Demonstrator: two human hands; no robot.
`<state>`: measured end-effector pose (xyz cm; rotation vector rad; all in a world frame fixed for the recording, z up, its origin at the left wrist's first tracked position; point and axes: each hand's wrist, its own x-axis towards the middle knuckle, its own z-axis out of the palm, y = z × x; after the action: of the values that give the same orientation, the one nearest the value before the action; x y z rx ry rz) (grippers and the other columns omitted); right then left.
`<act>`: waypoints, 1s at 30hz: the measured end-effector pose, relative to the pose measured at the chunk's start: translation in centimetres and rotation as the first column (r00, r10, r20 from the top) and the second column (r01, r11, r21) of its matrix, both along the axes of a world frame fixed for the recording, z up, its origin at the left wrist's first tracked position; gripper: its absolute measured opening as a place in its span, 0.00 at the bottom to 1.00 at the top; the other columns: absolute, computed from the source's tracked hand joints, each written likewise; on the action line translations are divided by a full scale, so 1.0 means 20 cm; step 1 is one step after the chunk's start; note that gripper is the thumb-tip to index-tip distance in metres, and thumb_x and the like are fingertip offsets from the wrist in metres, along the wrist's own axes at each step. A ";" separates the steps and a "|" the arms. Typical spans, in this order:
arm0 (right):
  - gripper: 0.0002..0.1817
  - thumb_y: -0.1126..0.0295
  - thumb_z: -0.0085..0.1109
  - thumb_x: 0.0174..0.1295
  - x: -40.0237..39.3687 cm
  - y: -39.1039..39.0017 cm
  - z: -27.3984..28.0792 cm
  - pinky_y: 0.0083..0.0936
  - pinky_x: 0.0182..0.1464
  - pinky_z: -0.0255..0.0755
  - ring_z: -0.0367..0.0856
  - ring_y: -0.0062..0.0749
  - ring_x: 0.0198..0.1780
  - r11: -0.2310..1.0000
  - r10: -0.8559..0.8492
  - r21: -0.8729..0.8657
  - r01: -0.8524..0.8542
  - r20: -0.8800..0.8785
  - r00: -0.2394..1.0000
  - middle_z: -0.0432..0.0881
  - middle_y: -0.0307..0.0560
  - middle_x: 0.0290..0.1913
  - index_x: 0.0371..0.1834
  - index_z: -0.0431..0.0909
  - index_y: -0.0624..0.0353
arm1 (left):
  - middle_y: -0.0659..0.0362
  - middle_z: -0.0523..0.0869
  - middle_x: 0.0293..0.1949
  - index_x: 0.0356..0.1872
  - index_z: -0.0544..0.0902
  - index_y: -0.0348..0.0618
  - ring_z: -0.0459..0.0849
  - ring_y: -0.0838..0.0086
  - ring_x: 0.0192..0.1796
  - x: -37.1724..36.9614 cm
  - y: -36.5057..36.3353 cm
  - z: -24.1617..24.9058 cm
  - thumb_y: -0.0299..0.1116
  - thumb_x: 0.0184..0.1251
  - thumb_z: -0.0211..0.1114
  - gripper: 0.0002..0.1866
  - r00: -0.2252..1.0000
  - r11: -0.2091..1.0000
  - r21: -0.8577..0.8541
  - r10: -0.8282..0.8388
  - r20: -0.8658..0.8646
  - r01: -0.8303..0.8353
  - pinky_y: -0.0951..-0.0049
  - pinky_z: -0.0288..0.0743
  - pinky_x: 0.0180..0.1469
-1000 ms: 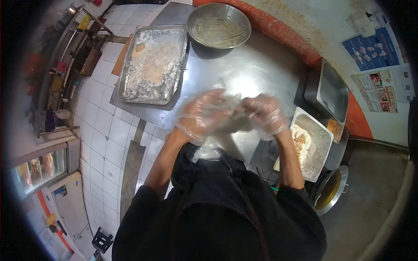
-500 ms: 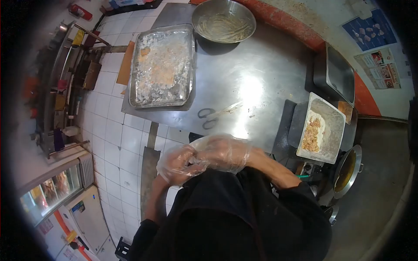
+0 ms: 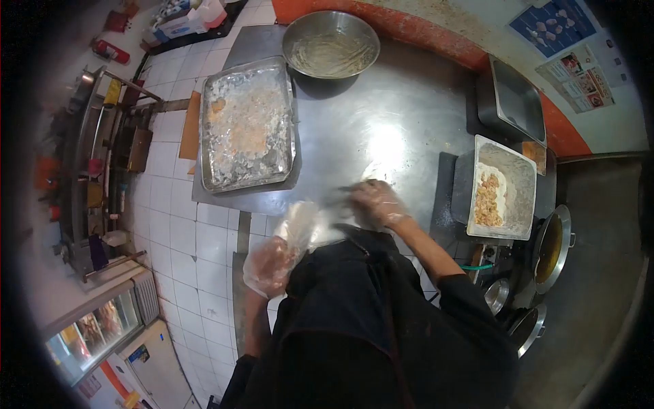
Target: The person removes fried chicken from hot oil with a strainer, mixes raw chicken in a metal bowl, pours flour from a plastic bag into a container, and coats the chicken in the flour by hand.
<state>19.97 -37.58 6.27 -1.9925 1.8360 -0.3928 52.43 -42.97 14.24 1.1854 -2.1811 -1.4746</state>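
My left hand is inside a loose clear plastic glove, in front of the table's near edge. The glove's pale, baggy end sticks out past the fingers, which are blurred. My right hand, also in clear plastic, is over the near edge of the steel table, its fingers closed round a dark-handled tool. That tool is smeared by motion, and the hand hides part of it.
A floury metal tray lies at the table's left, with a steel bowl behind it. On the right are a container of flour and crumbly pieces, an empty deep pan and a pot with yellowish liquid.
My hands were together in the plastic and have come apart. The right has moved up to the tool that lay on the table; the left is slightly lower. The view has shifted a little.
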 end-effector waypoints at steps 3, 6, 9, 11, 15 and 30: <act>0.15 0.70 0.60 0.52 -0.24 0.18 -0.05 0.35 0.55 0.75 0.80 0.43 0.50 0.991 -0.130 -0.040 0.127 -0.069 0.989 0.84 0.46 0.46 0.44 0.83 0.53 | 0.53 0.82 0.34 0.36 0.81 0.39 0.82 0.56 0.37 -0.12 -0.07 -0.12 0.26 0.57 0.64 0.07 0.767 0.909 0.191 0.416 -0.489 -0.371 0.66 0.75 0.38; 0.12 0.66 0.61 0.54 -0.27 0.28 0.01 0.38 0.53 0.74 0.81 0.46 0.47 0.910 -0.415 -0.071 0.409 -0.144 0.898 0.83 0.50 0.45 0.40 0.82 0.58 | 0.51 0.84 0.33 0.28 0.82 0.40 0.83 0.54 0.34 -0.29 -0.24 0.13 0.23 0.52 0.66 0.03 0.996 0.844 -0.530 0.046 -0.077 -0.080 0.60 0.77 0.37; 0.17 0.59 0.64 0.55 -0.16 0.28 0.09 0.37 0.60 0.67 0.76 0.45 0.54 0.692 -0.720 -0.042 0.721 -0.113 0.685 0.81 0.54 0.47 0.42 0.81 0.60 | 0.51 0.84 0.30 0.31 0.82 0.40 0.83 0.54 0.34 -0.44 -0.30 0.13 0.23 0.51 0.66 0.06 0.955 0.694 -0.719 -0.186 -0.229 -0.037 0.57 0.77 0.36; 0.21 0.57 0.65 0.54 -0.11 0.30 -0.02 0.42 0.53 0.72 0.79 0.51 0.47 0.683 -0.730 -0.248 0.687 -0.241 0.639 0.81 0.55 0.45 0.48 0.81 0.57 | 0.52 0.83 0.30 0.34 0.82 0.40 0.83 0.55 0.34 -0.53 -0.31 0.15 0.24 0.51 0.68 0.08 0.949 0.637 -0.770 -0.261 -0.179 0.030 0.56 0.76 0.36; 0.12 0.60 0.62 0.59 -0.17 0.37 -0.07 0.42 0.50 0.72 0.78 0.51 0.46 0.795 -0.605 -0.067 0.602 -0.043 0.795 0.82 0.54 0.38 0.38 0.85 0.56 | 0.53 0.83 0.33 0.37 0.81 0.42 0.82 0.58 0.34 -0.61 -0.32 0.05 0.28 0.55 0.69 0.08 0.939 0.785 -0.527 -0.334 0.083 0.326 0.59 0.76 0.35; 0.27 0.70 0.65 0.52 -0.33 0.57 -0.04 0.44 0.53 0.74 0.78 0.58 0.52 0.552 -0.818 0.147 0.821 -0.097 0.567 0.78 0.60 0.50 0.58 0.72 0.56 | 0.58 0.85 0.35 0.41 0.85 0.37 0.82 0.76 0.38 -0.72 -0.47 0.20 0.35 0.62 0.71 0.13 0.990 0.979 0.148 -0.142 0.020 0.138 0.73 0.76 0.43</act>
<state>13.45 -26.21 5.38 -0.8698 2.6290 -0.4363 38.12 -52.31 18.19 1.1254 -2.2515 -1.7107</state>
